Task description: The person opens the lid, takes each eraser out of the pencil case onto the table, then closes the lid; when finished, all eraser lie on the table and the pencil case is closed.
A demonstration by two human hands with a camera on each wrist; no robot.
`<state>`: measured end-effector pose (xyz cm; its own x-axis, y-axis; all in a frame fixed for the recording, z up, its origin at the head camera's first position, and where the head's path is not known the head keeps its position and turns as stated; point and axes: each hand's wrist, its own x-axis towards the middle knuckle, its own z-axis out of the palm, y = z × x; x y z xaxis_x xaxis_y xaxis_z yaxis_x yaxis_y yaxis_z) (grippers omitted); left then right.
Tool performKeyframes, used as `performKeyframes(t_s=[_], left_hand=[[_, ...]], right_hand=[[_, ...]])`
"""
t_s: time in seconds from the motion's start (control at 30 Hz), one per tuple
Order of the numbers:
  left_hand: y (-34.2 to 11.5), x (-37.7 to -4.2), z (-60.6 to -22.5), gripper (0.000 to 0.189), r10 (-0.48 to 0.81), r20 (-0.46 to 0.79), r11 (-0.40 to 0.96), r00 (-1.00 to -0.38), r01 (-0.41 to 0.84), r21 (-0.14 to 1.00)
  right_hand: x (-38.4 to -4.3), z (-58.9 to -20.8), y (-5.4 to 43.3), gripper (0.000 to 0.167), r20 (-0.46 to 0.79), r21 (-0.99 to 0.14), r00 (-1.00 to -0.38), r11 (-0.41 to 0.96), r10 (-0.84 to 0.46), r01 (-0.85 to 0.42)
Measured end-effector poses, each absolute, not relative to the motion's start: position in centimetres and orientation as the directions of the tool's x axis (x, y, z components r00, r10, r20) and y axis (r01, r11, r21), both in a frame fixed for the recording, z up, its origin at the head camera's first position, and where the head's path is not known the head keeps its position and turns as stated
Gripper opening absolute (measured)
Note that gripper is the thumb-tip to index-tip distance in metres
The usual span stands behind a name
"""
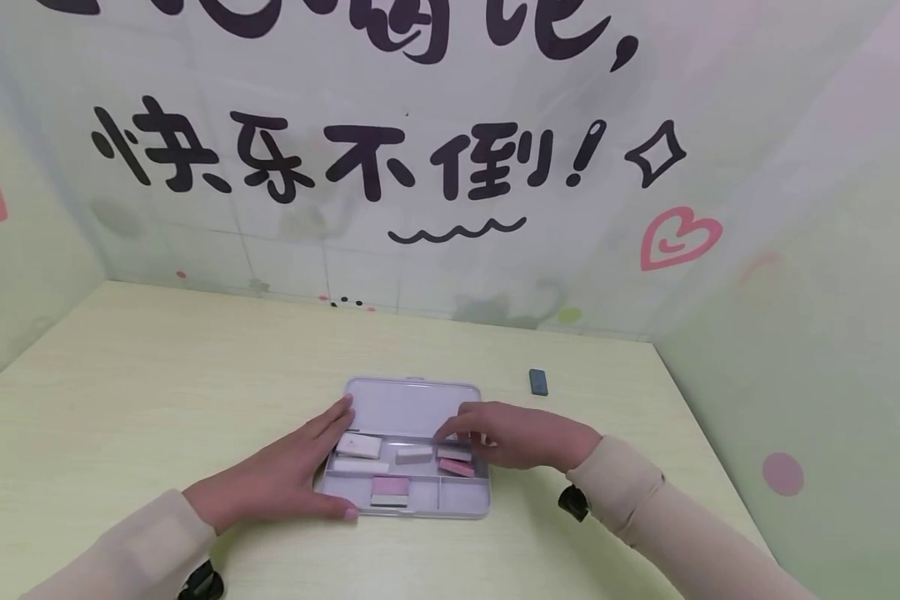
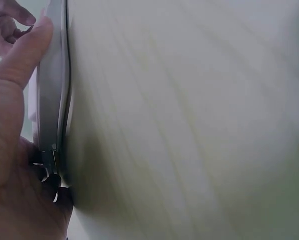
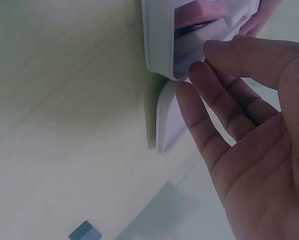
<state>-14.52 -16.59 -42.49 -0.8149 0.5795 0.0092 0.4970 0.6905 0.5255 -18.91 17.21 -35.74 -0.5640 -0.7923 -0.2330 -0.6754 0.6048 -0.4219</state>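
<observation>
A shallow, pale lilac plastic case [image 1: 461,497] lies open on the table, its lid [image 1: 408,406] folded back. White and pink eraser-like blocks sit in its compartments, among them a white block [image 1: 359,446], a pink block [image 1: 456,467] and a pink-and-white block [image 1: 390,490]. My left hand [image 1: 281,475] rests along the case's left side, fingers spread at the lid, thumb at the front edge. Over the back right compartment is my right hand [image 1: 521,433], fingers loosely bent. The right wrist view shows nothing between its thumb [image 3: 249,57] and fingertips, close to the case's corner.
A small blue block [image 1: 538,382] lies on the table [image 1: 195,358] behind and right of the case. Printed walls [image 1: 435,275] enclose the table at the back and both sides.
</observation>
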Motion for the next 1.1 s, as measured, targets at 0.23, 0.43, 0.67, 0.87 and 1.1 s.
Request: performKeyframes(t_s=[0.23, 0.43, 0.67, 0.87, 1.1], left_hand=[[-16.65, -14.53, -42.44, 0.13, 0.576, 0.003, 0.696, -0.817, 0.492, 0.523], [-16.77, -14.59, -42.34, 0.13, 0.573, -0.003, 0.701, -0.82, 0.488, 0.52], [-16.62, -14.59, -42.28, 0.129, 0.577, 0.001, 0.695, -0.817, 0.491, 0.526], [-16.59, -14.51, -42.34, 0.129, 0.576, 0.0, 0.696, -0.818, 0.49, 0.525], [-16.59, -14.49, -42.44, 0.13, 0.573, -0.011, 0.698, -0.82, 0.481, 0.53]], right_hand=[[-18.7, -36.51, 17.0, 0.041, -0.235, -0.397, -0.546, 0.592, -0.805, -0.702], [-18.95, -36.71, 16.8, 0.043, -0.22, -0.35, -0.524, 0.568, -0.823, -0.745], [-18.77, -36.73, 16.66, 0.044, -0.246, -0.332, -0.546, 0.599, -0.801, -0.729], [-18.65, -36.49, 16.74, 0.04, -0.244, -0.318, -0.565, 0.616, -0.788, -0.721], [-18.77, -36.04, 16.62, 0.03, -0.212, -0.381, -0.567, 0.602, -0.796, -0.702]])
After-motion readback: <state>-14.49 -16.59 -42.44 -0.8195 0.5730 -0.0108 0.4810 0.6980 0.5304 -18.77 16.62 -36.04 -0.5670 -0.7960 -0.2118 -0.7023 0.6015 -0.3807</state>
